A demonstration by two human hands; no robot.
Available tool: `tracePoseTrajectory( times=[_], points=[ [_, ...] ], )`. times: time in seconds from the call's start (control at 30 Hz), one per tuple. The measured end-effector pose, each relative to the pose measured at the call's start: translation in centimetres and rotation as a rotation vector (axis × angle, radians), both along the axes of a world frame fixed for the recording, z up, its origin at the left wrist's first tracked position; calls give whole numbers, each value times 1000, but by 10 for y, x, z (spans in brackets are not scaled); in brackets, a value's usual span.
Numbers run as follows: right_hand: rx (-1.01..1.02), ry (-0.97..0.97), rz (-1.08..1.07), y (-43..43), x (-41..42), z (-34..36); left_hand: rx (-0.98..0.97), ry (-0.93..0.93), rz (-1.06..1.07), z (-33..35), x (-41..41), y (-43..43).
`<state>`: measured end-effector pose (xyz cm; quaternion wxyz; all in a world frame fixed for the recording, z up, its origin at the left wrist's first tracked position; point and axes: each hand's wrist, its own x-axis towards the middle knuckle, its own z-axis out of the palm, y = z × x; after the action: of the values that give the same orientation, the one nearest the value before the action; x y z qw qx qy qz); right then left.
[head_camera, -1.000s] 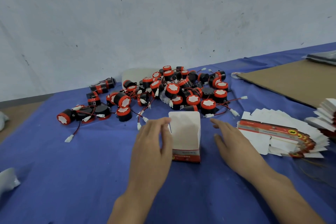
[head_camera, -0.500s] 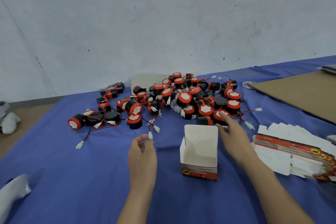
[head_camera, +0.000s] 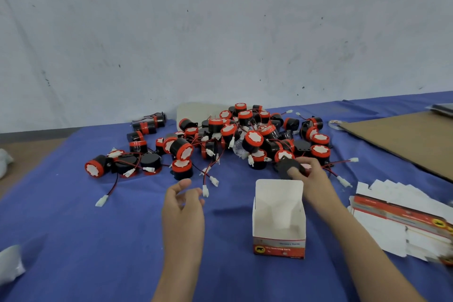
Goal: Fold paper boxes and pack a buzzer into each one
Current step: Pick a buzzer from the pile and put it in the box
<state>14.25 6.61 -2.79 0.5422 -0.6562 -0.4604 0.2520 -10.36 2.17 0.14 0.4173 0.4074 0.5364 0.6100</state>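
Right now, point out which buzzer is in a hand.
The black buzzer at the near edge of the pile, just behind the open box: the right hand grips it. The others lie loose in the pile.

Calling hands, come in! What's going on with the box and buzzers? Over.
Right hand grips a buzzer just behind the box. Left hand loose, holding nothing. Box upright, open, looks empty; nothing over its mouth.

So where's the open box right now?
In the head view, the paper box stands upright on the blue cloth, right of centre, just nearer than the right hand, with flat boxes to its right.
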Motion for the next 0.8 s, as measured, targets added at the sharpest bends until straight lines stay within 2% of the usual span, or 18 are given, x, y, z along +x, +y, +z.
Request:
tracePoseTrajectory(
  times=[0.07,0.17,0.27,0.37,0.47,0.63,0.7,0.77,0.8],
  points=[
    [18,235,-54,-4,6,15,22,-16,22,3,-2,-1],
    [85,566,25,-21,12,44,82,-3,62,11,1,-5],
    [206,713,127,-48,9,75,205,69,86,20,12,-16],
    [257,703,210,-73,5,97,425,258,31,31,28,-35],
    [250,722,299,-97,-4,105,664,647,9,40,45,-51],
    [106,652,346,-137,-17,90,866,1083,77,55,55,-69],
    [37,619,359,-146,-22,86,908,1030,42,55,52,-73],
    [-15,417,302,-154,-25,86,835,898,-100,59,51,-77],
    [7,286,261,-157,-27,86,767,892,-161,63,51,-80]
  ],
)
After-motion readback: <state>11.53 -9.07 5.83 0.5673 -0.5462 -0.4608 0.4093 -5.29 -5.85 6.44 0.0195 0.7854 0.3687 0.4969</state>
